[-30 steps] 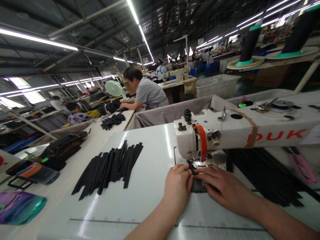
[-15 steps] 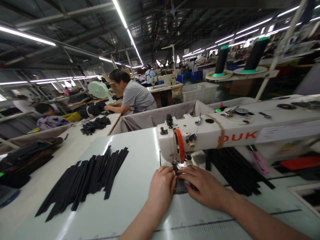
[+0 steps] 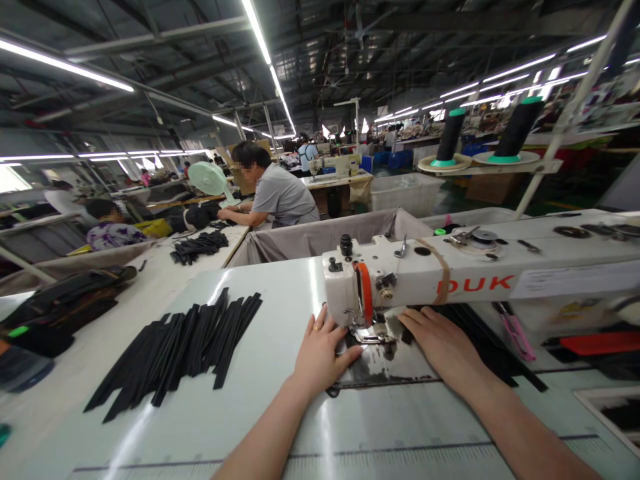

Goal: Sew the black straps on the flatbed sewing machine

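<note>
A white sewing machine (image 3: 475,277) with red lettering stands across the table. Its presser foot (image 3: 373,335) sits over a shiny metal plate (image 3: 390,370). My left hand (image 3: 320,350) lies flat on the table just left of the foot, fingers spread, a ring on one finger. My right hand (image 3: 443,347) reaches to the right of the foot, fingers stretched out, their tips at a small black piece (image 3: 406,335). Beside them, black strips (image 3: 493,353) lie under the machine arm. A fanned heap of black strips (image 3: 185,347) lies on the table to the left.
Pink snips (image 3: 513,330) hang under the machine arm. Two black thread cones (image 3: 517,130) stand on a rack behind. A grey cloth bin (image 3: 320,233) is behind the table. Dark bags (image 3: 65,307) lie at left. A person in a grey shirt (image 3: 285,193) works further back.
Both hands have left the black piece they pressed under the foot. The left hand spread flat to the left; the right hand slid right behind the foot. The metal plate now shows.
</note>
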`<move>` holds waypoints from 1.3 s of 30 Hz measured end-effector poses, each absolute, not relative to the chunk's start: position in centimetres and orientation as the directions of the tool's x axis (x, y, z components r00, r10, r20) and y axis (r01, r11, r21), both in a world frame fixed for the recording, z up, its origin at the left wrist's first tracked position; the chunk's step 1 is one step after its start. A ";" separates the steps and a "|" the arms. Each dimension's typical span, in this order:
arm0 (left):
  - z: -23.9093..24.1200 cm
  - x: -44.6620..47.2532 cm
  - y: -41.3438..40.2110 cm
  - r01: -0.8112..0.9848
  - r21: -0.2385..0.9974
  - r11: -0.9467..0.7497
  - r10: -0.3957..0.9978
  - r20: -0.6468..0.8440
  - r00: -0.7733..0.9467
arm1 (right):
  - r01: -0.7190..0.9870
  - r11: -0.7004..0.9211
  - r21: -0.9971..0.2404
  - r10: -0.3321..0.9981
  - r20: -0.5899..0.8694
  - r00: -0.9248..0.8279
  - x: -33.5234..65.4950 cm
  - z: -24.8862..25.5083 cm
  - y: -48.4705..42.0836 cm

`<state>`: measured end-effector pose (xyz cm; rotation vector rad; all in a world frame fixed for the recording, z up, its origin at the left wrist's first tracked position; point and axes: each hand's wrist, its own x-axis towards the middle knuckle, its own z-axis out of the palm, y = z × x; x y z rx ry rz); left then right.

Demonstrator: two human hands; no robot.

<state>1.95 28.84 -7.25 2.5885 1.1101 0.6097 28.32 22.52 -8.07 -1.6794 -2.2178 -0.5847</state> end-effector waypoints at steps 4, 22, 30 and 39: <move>-7.0 0.4 28.9 0.709 0.404 -0.578 0.815 0.245 0.524 | 0.938 0.289 0.189 0.809 0.476 -0.345 27.4 -7.6 22.0; -6.3 -0.8 27.8 0.473 0.520 -0.711 0.674 0.310 0.671 | 0.527 0.848 -0.063 0.502 0.417 -0.758 18.7 -5.3 18.0; -6.5 -0.4 27.4 0.459 0.488 -0.743 0.642 0.324 0.695 | 0.728 0.666 0.163 0.571 0.518 -0.637 18.9 -8.0 17.5; -7.0 -0.1 27.2 0.477 0.450 -0.755 0.629 0.290 0.721 | 0.758 0.614 0.221 0.559 0.556 -0.615 18.0 -10.0 17.5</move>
